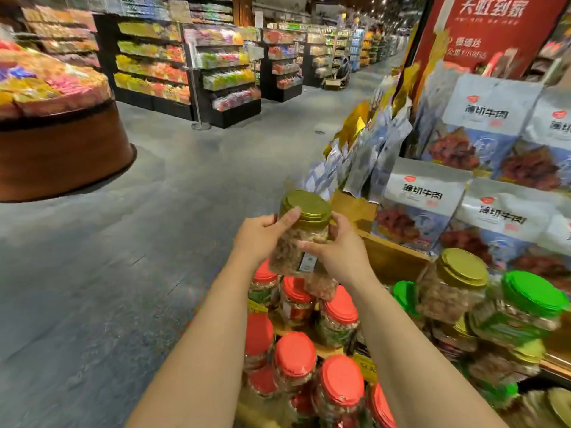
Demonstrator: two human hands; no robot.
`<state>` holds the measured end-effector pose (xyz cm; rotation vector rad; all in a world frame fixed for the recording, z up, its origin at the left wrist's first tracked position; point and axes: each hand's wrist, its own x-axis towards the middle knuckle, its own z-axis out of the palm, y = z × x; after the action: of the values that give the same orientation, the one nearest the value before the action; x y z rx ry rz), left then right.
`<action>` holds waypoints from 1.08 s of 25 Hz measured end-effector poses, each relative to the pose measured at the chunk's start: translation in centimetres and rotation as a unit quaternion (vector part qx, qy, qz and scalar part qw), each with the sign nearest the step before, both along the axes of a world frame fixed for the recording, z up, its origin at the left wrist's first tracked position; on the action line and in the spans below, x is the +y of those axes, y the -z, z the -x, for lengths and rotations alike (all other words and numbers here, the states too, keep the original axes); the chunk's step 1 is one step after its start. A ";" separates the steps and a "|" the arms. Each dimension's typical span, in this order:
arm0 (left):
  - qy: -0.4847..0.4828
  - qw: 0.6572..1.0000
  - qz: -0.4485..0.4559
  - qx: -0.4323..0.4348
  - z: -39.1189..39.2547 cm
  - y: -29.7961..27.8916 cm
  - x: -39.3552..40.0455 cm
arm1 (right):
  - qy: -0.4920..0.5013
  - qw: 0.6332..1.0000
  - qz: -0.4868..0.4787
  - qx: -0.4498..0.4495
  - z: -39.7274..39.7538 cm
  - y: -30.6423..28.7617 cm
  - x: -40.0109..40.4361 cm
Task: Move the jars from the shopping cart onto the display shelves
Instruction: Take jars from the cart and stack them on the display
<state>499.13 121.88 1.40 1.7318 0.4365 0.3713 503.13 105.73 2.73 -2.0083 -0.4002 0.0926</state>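
Left hand (262, 233) and right hand (336, 251): fingers clasp gold-lidded jar (301, 233) | above red-lidded jars (296, 356) on wooden display shelves (392, 257) | grey shop floor (123, 242) (aisles blurred)

Head camera looks down, close over forearms.

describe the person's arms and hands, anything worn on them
Both forearms are bare as far as the view shows, with no sleeves in sight. The left hand and right hand wear no gloves, and no rings, watch or bracelets are visible.
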 end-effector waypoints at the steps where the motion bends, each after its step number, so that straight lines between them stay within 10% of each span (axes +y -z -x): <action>1: -0.003 1.000 -0.002 0.012 -1.2 0.9 1.7 | 0.015 0.999 0.026 0.012 -0.7 0.9 2.0; 15: 0.072 0.984 0.033 0.157 -10.4 14.8 7.8 | 0.061 0.955 0.288 0.031 -8.6 13.8 10.3; 27: 0.107 0.977 -0.027 0.185 -11.4 15.3 7.4 | 0.067 0.935 0.347 0.031 -8.2 13.3 9.8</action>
<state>510.57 129.23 -13.94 1.8856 0.5034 -0.0985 511.28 115.49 -10.58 -2.7161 -0.1966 0.2392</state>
